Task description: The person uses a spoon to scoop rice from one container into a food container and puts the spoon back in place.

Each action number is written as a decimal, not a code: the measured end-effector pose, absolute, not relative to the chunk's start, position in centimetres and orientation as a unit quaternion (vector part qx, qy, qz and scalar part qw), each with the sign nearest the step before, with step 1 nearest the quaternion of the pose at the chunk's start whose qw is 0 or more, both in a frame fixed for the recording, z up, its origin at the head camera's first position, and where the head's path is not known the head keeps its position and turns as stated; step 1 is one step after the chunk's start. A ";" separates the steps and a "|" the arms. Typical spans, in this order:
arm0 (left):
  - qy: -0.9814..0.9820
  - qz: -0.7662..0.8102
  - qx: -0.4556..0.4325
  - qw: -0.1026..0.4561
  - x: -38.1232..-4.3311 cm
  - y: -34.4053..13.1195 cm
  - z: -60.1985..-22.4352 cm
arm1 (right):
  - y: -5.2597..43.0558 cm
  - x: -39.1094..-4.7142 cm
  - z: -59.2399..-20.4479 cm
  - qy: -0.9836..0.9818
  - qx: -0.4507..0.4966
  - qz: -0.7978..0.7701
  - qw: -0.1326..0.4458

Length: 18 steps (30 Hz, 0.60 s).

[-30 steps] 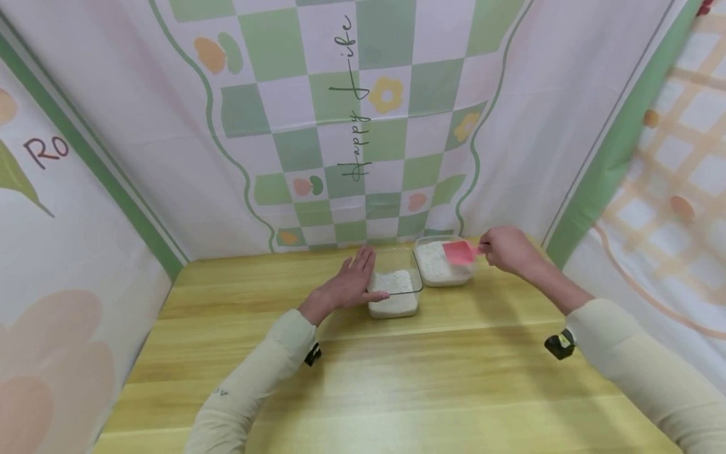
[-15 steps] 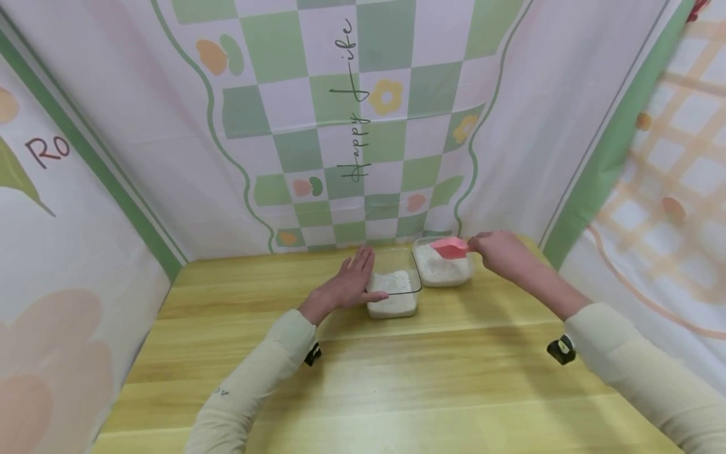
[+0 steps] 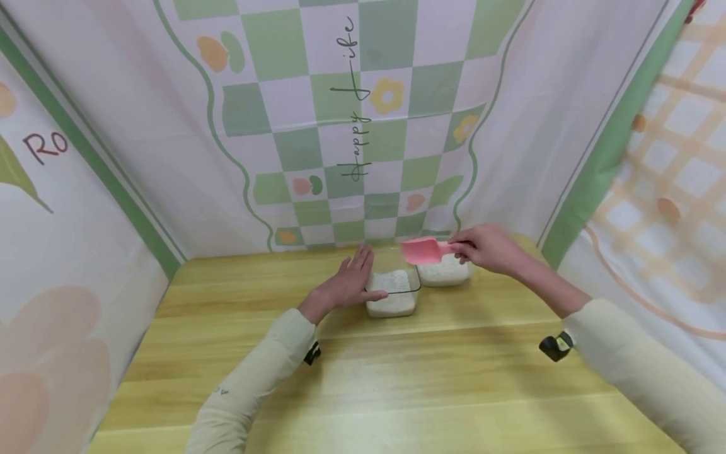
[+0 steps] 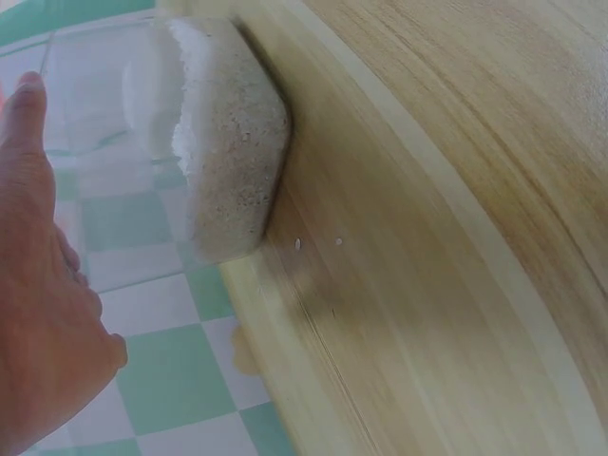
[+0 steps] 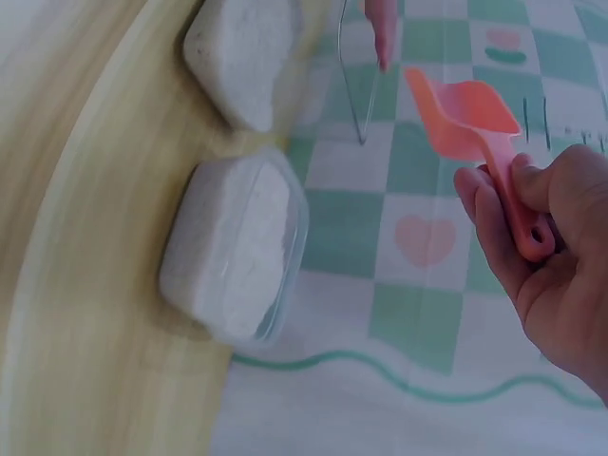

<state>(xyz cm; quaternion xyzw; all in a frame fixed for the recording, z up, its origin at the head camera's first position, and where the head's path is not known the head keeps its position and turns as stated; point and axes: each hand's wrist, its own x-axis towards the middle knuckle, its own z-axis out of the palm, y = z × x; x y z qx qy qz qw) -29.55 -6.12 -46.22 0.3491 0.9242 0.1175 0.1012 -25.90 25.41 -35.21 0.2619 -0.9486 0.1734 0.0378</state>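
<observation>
My left hand (image 3: 350,282) lies with straight fingers along the left side of a clear, deep box (image 3: 391,307), thumb at its front rim. White grains that look like rice fill the lower part of that box. My right hand (image 3: 489,248) grips a pink scoop (image 3: 422,251) by its handle, thumb on top in the right wrist view. The scoop's bowl (image 5: 465,114) is raised over the back right of the deep box; only pink shows inside it. Just right stands a lower clear tub (image 3: 445,275), filled near its rim with the same white grains.
Both containers stand near the back edge of a wooden table (image 3: 363,378). A printed checkered cloth (image 3: 334,151) hangs right behind them. Two small pale grains (image 4: 318,242) lie on the wood by the deep box.
My right hand has carried the scoop left and up, from over the low tub to over the deep box's back right. The left hand has stayed in place.
</observation>
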 end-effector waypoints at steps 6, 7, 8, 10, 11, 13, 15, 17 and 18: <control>0.924 0.114 0.353 0.092 -29.7 -6.2 -46.2 | 21.4 -26.7 -35.4 -0.932 0.339 0.104 0.075; 0.924 0.114 0.352 0.092 -29.7 -6.2 -46.1 | 20.7 -26.9 -35.5 -0.929 0.349 0.096 0.077; 0.925 0.115 0.352 0.091 -29.7 -6.2 -46.1 | 20.0 -27.1 -35.5 -0.927 0.357 0.084 0.073; 0.925 0.118 0.349 0.093 -29.7 -6.3 -46.1 | 18.6 -27.5 -35.6 -0.926 0.369 0.059 0.057; 0.925 0.118 0.349 0.093 -29.7 -6.3 -46.1 | 17.9 -27.7 -35.8 -0.926 0.372 0.045 0.047; 0.925 0.119 0.349 0.094 -29.7 -6.3 -46.1 | 16.5 -27.9 -36.1 -0.927 0.375 0.003 0.025; 0.924 0.118 0.351 0.094 -29.8 -6.3 -46.1 | 15.2 -28.1 -36.7 -0.922 0.383 -0.046 0.013; 0.923 0.117 0.354 0.092 -29.8 -6.3 -46.2 | 14.0 -28.2 -37.4 -0.912 0.400 -0.089 0.018; 0.923 0.116 0.355 0.092 -29.8 -6.2 -46.2 | 13.5 -28.3 -37.8 -0.906 0.410 -0.106 0.022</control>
